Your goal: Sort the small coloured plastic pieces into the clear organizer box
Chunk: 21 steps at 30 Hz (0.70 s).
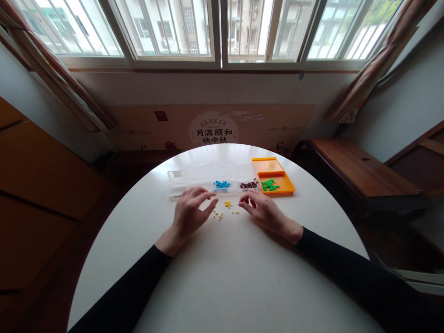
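Pinch small, blocky yellow plastic pieces point(227, 203) lightly; left hand point(190, 208) fingers parted, seemingly empty; right hand point(265, 211) fingers curled, contents unclear.

Ahead of you, a tan panel point(132, 118) bears a pale round emblem point(214, 126): you can read ZANKEE point(213, 122) arched across its top and, in dark characters, 月满颐和 point(214, 133) above 映中秋 point(214, 140). The rest — a tiny line between them, marks on a dark red square point(161, 116), side script point(285, 129) — is too small for you to read.
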Each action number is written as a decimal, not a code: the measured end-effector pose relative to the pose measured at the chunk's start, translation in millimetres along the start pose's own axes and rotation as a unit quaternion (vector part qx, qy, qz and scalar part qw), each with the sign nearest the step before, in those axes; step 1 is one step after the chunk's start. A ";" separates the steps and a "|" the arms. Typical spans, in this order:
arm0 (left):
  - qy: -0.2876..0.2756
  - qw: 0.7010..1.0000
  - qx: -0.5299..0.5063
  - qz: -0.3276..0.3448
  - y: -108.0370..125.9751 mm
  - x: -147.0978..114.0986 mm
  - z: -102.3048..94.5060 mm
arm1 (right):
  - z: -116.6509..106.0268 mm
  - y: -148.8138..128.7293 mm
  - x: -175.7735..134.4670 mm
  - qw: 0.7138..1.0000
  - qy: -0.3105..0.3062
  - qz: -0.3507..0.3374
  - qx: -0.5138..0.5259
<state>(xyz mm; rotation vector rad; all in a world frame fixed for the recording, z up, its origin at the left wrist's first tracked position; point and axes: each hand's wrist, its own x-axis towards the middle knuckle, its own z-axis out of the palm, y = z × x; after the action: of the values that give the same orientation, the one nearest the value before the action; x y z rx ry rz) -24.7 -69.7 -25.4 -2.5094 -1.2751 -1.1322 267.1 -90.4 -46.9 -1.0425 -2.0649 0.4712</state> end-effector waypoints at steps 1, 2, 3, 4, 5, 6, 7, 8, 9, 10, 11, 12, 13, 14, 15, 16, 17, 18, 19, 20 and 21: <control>-0.010 1.000 -0.014 0.026 6.2 -0.9 1.6 | 0.4 -1.3 1.6 1.000 -0.005 -0.003 0.020; -0.016 0.998 -0.027 0.053 12.0 -1.7 3.3 | 0.8 -2.7 3.2 0.999 -0.010 -0.007 0.041; -0.019 0.996 -0.038 0.075 17.2 -2.5 4.9 | 1.3 -4.5 4.6 0.998 -0.014 -0.011 0.062; -0.019 0.994 -0.047 0.095 21.7 -3.0 6.3 | 1.8 -6.3 5.8 0.996 -0.015 -0.015 0.082; -0.016 0.992 -0.054 0.110 25.4 -3.4 7.4 | 2.4 -8.3 6.7 0.995 -0.017 -0.017 0.099; -0.011 0.991 -0.059 0.121 28.3 -3.7 8.1 | 2.8 -10.2 7.4 0.993 -0.022 -0.020 0.113; -0.006 0.990 -0.063 0.128 30.4 -3.7 8.4 | 3.1 -12.0 7.8 0.992 -0.027 -0.023 0.123; 0.000 0.989 -0.066 0.130 31.9 -3.7 8.3 | 3.1 -13.5 8.1 0.991 -0.033 -0.027 0.129; 0.005 0.989 -0.068 0.131 32.8 -3.6 8.1 | 3.0 -14.6 8.2 0.990 -0.039 -0.030 0.132; 0.010 0.989 -0.071 0.129 33.3 -3.4 7.8 | 2.8 -15.3 8.2 0.990 -0.043 -0.033 0.133; 0.014 0.989 -0.074 0.127 33.6 -3.3 7.4 | 2.4 -15.8 8.2 0.989 -0.045 -0.035 0.133; 0.016 0.989 -0.076 0.126 33.7 -3.2 7.0 | 2.0 -16.0 8.2 0.989 -0.045 -0.037 0.133; 0.017 0.989 -0.076 0.126 33.8 -3.1 6.6 | 1.7 -16.1 8.3 0.989 -0.044 -0.038 0.133; 0.018 0.989 -0.075 0.125 33.8 -2.9 6.3 | 1.5 -16.1 8.4 0.989 -0.042 -0.040 0.134; 0.018 0.989 -0.072 0.124 33.9 -2.8 5.9 | 1.4 -16.2 8.5 0.989 -0.039 -0.041 0.135; 0.020 0.990 -0.069 0.122 33.9 -2.7 5.4 | 1.4 -16.3 8.5 0.989 -0.035 -0.042 0.136; 0.022 0.990 -0.066 0.121 34.0 -2.4 4.9 | 1.5 -16.6 8.5 0.989 -0.031 -0.043 0.137; 0.026 0.990 -0.064 0.120 34.0 -2.2 4.3 | 1.6 -16.9 8.5 0.989 -0.028 -0.044 0.138; 0.029 0.990 -0.061 0.120 34.1 -1.9 3.8 | 1.7 -17.2 8.4 0.989 -0.026 -0.044 0.140; 0.033 0.991 -0.059 0.120 34.1 -1.6 3.3 | 1.7 -17.7 8.2 0.989 -0.025 -0.044 0.141; 0.036 0.991 -0.058 0.119 34.2 -1.4 2.8 | 1.6 -18.2 8.1 0.989 -0.024 -0.044 0.142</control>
<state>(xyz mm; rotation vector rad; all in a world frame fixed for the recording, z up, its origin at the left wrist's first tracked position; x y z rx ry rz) 1.4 -91.4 -20.6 -2.5880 -0.8871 -1.2584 253.4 -94.8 -33.1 -0.7756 -2.0048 0.7267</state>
